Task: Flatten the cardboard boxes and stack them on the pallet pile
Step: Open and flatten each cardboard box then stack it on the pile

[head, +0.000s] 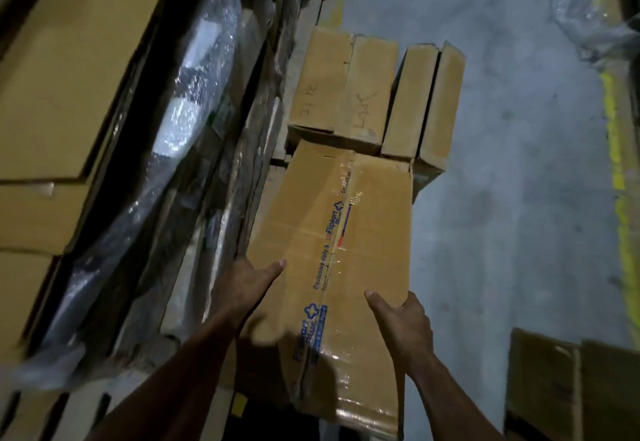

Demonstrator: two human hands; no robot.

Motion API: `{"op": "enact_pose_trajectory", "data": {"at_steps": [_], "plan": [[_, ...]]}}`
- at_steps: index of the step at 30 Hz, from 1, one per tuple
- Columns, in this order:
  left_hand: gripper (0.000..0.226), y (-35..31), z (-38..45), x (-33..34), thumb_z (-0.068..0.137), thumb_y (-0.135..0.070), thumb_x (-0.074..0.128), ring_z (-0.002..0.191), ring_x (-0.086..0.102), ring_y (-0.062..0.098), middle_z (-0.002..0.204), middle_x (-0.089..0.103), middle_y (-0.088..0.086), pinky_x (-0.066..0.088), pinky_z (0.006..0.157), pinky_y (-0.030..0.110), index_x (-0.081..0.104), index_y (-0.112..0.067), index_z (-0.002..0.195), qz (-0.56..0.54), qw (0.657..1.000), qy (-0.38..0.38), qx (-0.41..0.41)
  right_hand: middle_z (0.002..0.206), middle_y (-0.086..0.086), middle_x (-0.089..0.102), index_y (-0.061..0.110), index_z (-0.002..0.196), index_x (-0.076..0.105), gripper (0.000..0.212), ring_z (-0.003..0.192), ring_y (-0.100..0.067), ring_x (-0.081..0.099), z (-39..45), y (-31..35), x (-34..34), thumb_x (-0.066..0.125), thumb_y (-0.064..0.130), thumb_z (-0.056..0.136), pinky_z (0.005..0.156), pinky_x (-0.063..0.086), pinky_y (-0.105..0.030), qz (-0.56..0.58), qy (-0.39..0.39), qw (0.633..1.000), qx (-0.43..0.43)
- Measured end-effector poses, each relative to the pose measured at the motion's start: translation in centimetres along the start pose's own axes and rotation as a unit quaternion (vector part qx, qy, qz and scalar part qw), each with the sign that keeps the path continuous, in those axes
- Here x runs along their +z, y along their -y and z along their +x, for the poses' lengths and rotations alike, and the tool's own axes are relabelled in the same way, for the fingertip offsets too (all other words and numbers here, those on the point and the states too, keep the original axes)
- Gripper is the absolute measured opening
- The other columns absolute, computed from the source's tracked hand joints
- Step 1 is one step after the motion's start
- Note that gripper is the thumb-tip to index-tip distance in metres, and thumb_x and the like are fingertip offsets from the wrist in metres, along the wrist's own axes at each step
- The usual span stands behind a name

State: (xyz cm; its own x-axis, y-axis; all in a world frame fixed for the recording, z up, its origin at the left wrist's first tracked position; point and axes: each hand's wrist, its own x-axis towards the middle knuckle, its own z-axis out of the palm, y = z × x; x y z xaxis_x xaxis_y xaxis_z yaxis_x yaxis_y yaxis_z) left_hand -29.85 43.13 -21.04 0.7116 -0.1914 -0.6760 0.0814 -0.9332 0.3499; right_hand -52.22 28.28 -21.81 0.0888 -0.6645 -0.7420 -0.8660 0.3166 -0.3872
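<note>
- Head view, the step in hand: I'd say the flattening of this one is done and the stacking has begun. The flattened brown cardboard box with blue printed tape down its middle lies in the lower centre of the frame, held out over a heap of other cardboard.
- Where it's headed: two more flattened brown cardboard boxes with pen scrawl on them lie just beyond it at upper centre, and its far edge overlaps them (whether it rests on them or hangs a little above, I can't tell).
- Left hand: on the box's left edge, thumb laid out straight across the top face, fingers tucked under the board and out of sight — it looks like a pinch on the edge.
- Right hand: grips the right edge likewise, thumb on top, fingers wrapped round beneath. The two hands are well apart, one per side.
- Next move, as I judge it: push the board forward and lower it square onto the pile, then let go both edges.
- Surroundings: a tall shrink-wrapped stack of flat cardboard fills the left of the frame; grey concrete floor runs down the right.
</note>
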Motion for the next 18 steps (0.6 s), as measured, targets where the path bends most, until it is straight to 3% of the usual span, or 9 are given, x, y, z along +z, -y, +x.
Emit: {"op": "enact_pose_trajectory", "data": {"at_steps": [5,9,15,18], "plan": [[0.081,3.6,-1.3,4.5,0.063,-0.084,0.06,0.092,0.065,0.031,0.105,0.069,0.011,0.055,0.083,0.04,0.065,-0.014,0.106,0.04,0.997,0.055,0.03,0.11,0.003,0.068,0.03,0.123,0.059,0.061,0.099,-0.026,0.064,-0.8,-8.4,0.3,0.07,0.065,0.075,0.094,0.053,-0.046,0.064,0.008,0.998,0.01],[0.091,6.3,-2.4,9.0,0.07,-0.082,0.061,0.112,0.061,0.035,0.126,0.063,0.017,0.05,0.089,0.037,0.058,-0.009,0.124,0.09,0.992,0.065,0.055,0.115,0.003,0.067,0.033,0.13,0.055,0.07,0.1,-0.025,0.064,-1.5,-15.0,1.2,0.076,0.059,0.068,0.094,0.054,-0.049,0.126,0.018,0.992,0.02],[0.078,11.4,-3.7,15.7,0.073,-0.075,0.064,0.106,0.063,0.037,0.115,0.067,0.017,0.053,0.086,0.044,0.06,-0.01,0.116,0.091,0.991,0.034,0.093,0.107,0.005,0.056,0.029,0.138,0.042,0.072,0.097,-0.022,0.052,-1.6,-22.3,3.1,0.079,0.044,0.08,0.095,0.046,-0.042,0.131,-0.036,0.99,0.046],[0.066,13.1,-3.2,19.0,0.083,-0.062,0.066,0.115,0.057,0.041,0.117,0.065,0.02,0.05,0.089,0.043,0.057,-0.007,0.118,0.079,0.992,0.022,0.1,0.107,0.005,0.054,0.028,0.14,0.041,0.071,0.098,-0.023,0.051,-0.6,-24.9,4.1,0.079,0.044,0.081,0.094,0.044,-0.04,0.132,-0.056,0.989,0.043]]}}
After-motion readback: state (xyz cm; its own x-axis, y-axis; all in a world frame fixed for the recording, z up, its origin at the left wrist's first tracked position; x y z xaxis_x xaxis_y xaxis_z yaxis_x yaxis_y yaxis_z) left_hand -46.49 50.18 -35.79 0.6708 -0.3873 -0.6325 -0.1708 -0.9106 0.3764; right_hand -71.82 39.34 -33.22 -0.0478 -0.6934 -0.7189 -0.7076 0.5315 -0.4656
